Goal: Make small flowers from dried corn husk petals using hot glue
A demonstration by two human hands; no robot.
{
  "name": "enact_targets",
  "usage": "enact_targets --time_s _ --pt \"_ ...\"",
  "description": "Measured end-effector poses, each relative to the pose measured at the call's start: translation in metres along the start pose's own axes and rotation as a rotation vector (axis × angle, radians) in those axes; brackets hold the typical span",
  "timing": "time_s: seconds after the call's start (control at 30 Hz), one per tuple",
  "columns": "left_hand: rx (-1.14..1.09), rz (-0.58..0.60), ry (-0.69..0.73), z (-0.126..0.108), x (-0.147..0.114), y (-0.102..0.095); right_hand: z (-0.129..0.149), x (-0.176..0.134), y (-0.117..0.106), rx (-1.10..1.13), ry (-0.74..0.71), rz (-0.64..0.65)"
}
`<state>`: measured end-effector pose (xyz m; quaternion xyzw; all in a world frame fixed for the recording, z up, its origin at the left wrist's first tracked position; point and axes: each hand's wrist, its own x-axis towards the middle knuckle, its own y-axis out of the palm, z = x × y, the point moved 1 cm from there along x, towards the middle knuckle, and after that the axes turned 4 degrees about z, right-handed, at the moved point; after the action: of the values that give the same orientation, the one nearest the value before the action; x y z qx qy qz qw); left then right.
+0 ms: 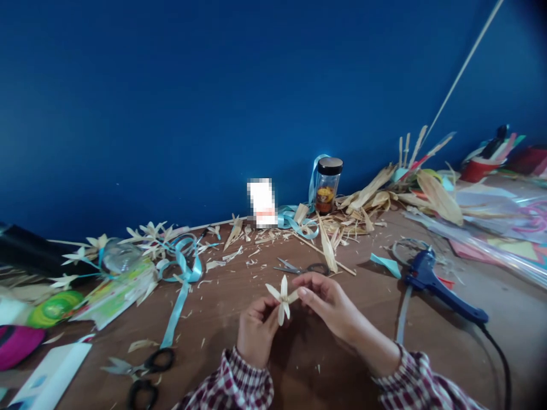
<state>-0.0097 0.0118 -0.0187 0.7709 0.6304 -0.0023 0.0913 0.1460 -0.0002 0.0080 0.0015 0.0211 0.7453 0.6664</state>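
Observation:
A pale corn-husk flower (284,297) with several pointed petals is held up above the table. My left hand (257,330) is closed around its underside, the fingertips partly hidden behind the petals. With thumb and forefinger, my right hand (331,304) pinches the petal on the flower's right side. Just beyond my hands lies a pair of scissors (294,267) with dark handles, a strip of husk (326,245) across it. To the right rests a blue glue gun (442,290), its black cord running toward the front edge.
Black-handled scissors (143,370) and light-blue ribbon (175,316) lie at the left. Finished husk flowers (156,233) sit behind them. A black-lidded jar (328,185) stands by the blue wall (213,102), near dry husks (367,191). A red cup (481,168) holds tools at the far right.

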Motion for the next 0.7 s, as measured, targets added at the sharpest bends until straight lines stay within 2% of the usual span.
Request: enact_targets --time_s 0.1,0.17,0.27,0.37,0.47,0.7 --pt "-0.231 -0.072 -0.117 0.004 0.003 -0.001 -0.002 -0.002 0.004 -0.089 -0.085 -0.114" --pt "-0.287 -0.101 -0.145 0.005 0.004 -0.002 0.0 -0.005 0.006 -0.192 -0.143 -0.177" --pt "-0.216 -0.084 -0.069 0.004 0.004 -0.002 0.005 -0.01 0.009 -0.375 -0.298 -0.208" --pt "-0.045 -0.055 0.042 0.001 0.003 -0.002 0.008 -0.012 0.01 -0.501 -0.434 -0.107" --pt "0.051 -0.052 0.063 -0.001 0.002 -0.001 0.007 -0.012 0.009 -0.542 -0.438 -0.053" --pt "0.048 -0.065 0.051 0.003 0.002 0.0 0.005 -0.009 0.008 -0.484 -0.409 -0.083"
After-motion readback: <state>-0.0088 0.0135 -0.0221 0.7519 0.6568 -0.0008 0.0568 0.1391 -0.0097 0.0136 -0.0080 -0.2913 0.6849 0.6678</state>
